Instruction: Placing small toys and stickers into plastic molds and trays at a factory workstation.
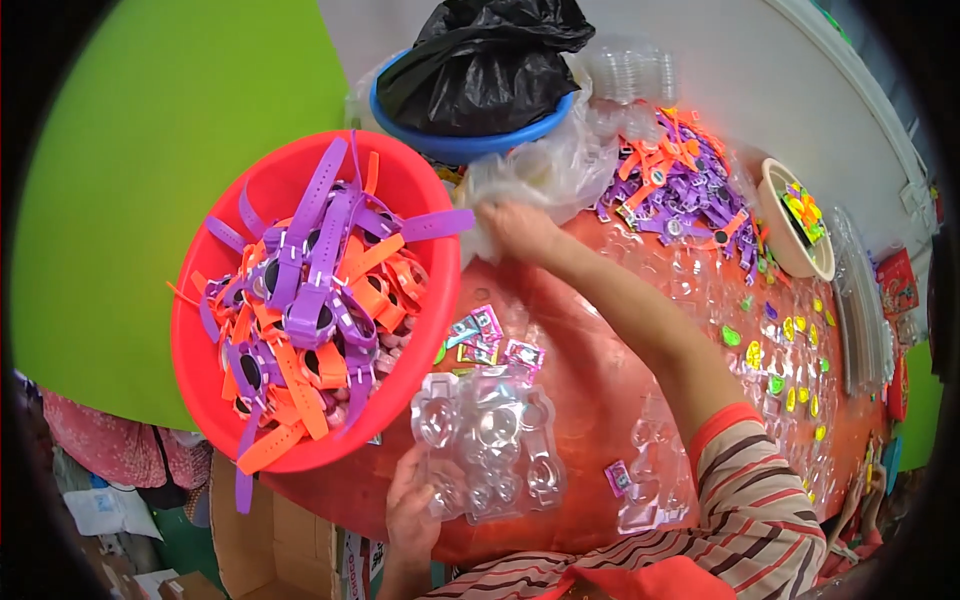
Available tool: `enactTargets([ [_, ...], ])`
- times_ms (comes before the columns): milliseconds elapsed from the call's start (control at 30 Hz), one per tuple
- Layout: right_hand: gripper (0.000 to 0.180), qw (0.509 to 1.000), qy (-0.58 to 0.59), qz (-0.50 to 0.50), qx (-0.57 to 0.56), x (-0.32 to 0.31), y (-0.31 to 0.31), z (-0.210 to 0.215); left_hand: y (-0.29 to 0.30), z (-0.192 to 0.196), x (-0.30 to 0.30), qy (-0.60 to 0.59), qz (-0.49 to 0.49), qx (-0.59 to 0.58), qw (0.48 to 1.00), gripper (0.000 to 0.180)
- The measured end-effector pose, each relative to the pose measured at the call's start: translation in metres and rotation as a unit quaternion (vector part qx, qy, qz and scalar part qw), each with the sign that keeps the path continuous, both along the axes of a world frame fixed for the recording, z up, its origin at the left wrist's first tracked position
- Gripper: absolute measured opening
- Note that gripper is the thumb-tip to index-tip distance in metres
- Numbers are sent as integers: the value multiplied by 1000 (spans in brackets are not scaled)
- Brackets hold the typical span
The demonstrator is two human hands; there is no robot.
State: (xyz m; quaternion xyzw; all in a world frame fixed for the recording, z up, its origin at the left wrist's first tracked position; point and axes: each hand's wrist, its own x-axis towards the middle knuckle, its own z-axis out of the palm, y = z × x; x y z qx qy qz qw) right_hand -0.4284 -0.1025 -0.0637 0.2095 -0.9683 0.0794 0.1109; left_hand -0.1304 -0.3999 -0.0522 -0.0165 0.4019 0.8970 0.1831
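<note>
At the near edge of the red table, my left hand [410, 505] is closed on the lower left corner of a clear plastic blister tray [500, 425] with moulded hollows. Nothing sits in the hollows that I can make out. My right arm stretches forward across the table. The right hand [520, 232] is at a translucent plastic bag [560, 180]; its fingers are blurred and partly hidden there, so their grip does not show. Small printed packets [480, 335] lie just beyond the tray. To the left, a red basin [190, 350] is heaped with purple and orange toy watches [320, 270].
A blue basin [470, 148] holding a black plastic bag [490, 70] stands at the back. Right of it are stacked clear trays [632, 70] and a watch pile [680, 195]. A cream basin [765, 215] and blister trays with small yellow and green pieces [790, 350] lie farther right.
</note>
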Motion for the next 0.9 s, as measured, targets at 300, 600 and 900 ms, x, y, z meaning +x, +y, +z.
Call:
enactTargets([
  [300,18,984,11,-111,-138,-86,-69,-21,2,-4,-9,-46,15,-54,997,66],
  [600,29,946,-217,-5,-240,-39,-34,74,-2,5,10,-12,-40,23,999,58],
  [900,25,973,-104,105,-179,42,-58,120,-23,9,49,-21,-52,98,994,60],
])
